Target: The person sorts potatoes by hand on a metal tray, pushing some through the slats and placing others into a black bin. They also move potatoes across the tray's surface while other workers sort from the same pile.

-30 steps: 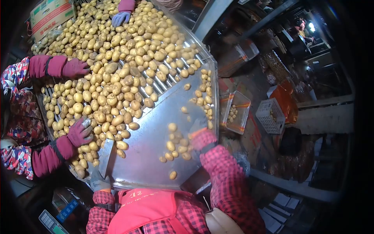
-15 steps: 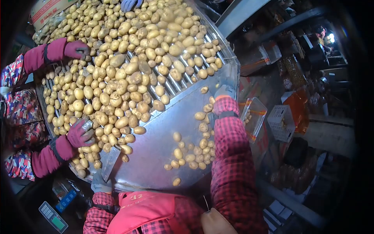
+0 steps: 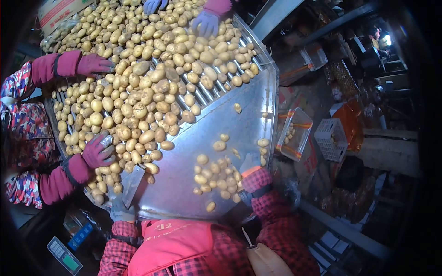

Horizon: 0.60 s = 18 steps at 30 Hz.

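Dozens of loose potatoes [image 3: 222,184], likely firm, want cupping round their sides lest they roll; whether the left hand [image 3: 121,211] or right hand [image 3: 250,163] grips, I can't tell.

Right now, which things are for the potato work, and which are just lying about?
Seem part of the work:
potatoes
metal rollers
smooth metal tabletop
metal plate by the left hand
right hand

Seem just lying about:
white crate
orange-banded clear box
orange sheeting
cardboard box
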Available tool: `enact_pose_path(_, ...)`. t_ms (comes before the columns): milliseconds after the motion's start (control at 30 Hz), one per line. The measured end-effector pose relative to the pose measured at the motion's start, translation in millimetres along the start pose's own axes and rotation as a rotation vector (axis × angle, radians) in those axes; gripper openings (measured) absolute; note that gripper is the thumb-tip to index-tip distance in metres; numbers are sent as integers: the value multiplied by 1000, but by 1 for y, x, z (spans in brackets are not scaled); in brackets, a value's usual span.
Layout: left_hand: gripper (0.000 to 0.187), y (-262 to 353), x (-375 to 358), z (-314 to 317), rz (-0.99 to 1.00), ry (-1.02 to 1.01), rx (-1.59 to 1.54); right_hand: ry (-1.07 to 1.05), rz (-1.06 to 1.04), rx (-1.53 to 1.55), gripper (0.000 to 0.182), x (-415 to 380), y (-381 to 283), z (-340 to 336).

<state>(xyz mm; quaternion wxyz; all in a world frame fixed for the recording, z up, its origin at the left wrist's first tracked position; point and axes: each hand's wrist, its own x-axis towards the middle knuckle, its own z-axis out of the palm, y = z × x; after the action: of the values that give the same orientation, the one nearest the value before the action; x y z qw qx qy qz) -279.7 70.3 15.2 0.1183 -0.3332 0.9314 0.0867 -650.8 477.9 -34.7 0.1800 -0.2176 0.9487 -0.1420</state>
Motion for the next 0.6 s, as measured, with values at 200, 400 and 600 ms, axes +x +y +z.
enact_pose_path(200, 64, 14, 4, -12, -85, -42, -30, 80, 379, -491, 32, 111, 17, -37)
enact_pose_path(400, 61, 21, 4, -19, -99, -42, -11, 144, 483, -189, 44, 144, -31, -12)
enact_pose_path(600, 65, 22, 7, -32, -92, -132, -57, 157, 110, -154, 43, 43, -30, 33)
